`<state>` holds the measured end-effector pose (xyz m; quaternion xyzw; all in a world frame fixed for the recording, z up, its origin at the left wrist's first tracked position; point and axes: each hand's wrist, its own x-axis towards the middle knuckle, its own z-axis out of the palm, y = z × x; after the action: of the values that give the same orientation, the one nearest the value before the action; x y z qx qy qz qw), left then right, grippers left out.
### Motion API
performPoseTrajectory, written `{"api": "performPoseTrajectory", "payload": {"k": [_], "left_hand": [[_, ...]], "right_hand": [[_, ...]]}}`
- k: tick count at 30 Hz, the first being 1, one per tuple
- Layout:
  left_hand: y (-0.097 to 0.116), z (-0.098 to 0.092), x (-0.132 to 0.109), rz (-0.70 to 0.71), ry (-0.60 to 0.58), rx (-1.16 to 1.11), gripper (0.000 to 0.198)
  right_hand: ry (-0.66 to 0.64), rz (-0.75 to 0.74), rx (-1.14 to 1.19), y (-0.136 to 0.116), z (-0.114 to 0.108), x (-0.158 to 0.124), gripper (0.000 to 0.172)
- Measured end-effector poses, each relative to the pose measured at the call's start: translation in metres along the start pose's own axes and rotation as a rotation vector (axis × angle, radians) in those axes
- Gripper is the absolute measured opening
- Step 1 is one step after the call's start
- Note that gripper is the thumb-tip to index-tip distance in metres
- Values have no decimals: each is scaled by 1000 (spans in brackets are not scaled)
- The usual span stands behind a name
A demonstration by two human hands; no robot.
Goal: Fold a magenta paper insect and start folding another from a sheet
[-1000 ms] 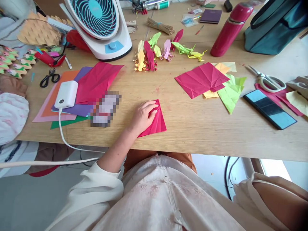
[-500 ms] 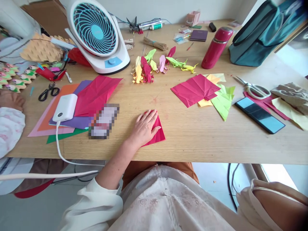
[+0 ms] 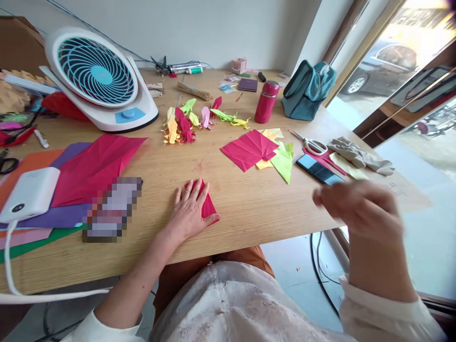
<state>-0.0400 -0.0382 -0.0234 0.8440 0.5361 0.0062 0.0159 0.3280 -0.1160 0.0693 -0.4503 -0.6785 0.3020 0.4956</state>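
A folded piece of red paper (image 3: 209, 207) lies near the table's front edge. My left hand (image 3: 188, 209) rests flat on it, fingers stretched out, covering its left part. Raised at the right, over the table's front edge, is my right hand (image 3: 359, 204); its fingers look bent but are smeared by motion. Nearest to it is a dark phone (image 3: 318, 169), just beyond the fingers. A creased red sheet (image 3: 247, 149) lies farther back, partly over yellow paper and a light green folded piece (image 3: 284, 164).
Several folded paper figures (image 3: 185, 126) stand behind, beside a red flask (image 3: 267, 102). White-handled scissors (image 3: 315, 146) lie at the right near a grey cloth (image 3: 361, 154). To the left are a fan (image 3: 142, 104), coloured sheets, a white power bank (image 3: 32, 192) and a pixelated device (image 3: 113, 209).
My right hand has come into view and risen at the right. The view has turned right, now showing a window. My left hand stays flat on the red paper.
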Motion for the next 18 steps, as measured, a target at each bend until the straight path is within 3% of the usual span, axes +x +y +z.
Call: {"api": "performPoseTrajectory", "payload": {"k": [2,5,8,11,13,18], "left_hand": [[-2,2,0,21,26,-12,99],[-3,4,-2,28,60,-54,94],[-5,5,-5,28,117,-153,86],[-9,6,-8,25,238,-294,76],[-13,7,-8,8,346,-392,67],[-19,7,-4,-108,532,-543,42]], "right_hand": [[43,87,-51,22,-15,28,22],[210,459,-573,71,-44,84,27],[275,592,-805,115,-74,132,38],[207,725,-940,144,-95,159,47],[124,807,-989,158,-104,168,43],[-33,855,-1196,186,-116,178,48]]}}
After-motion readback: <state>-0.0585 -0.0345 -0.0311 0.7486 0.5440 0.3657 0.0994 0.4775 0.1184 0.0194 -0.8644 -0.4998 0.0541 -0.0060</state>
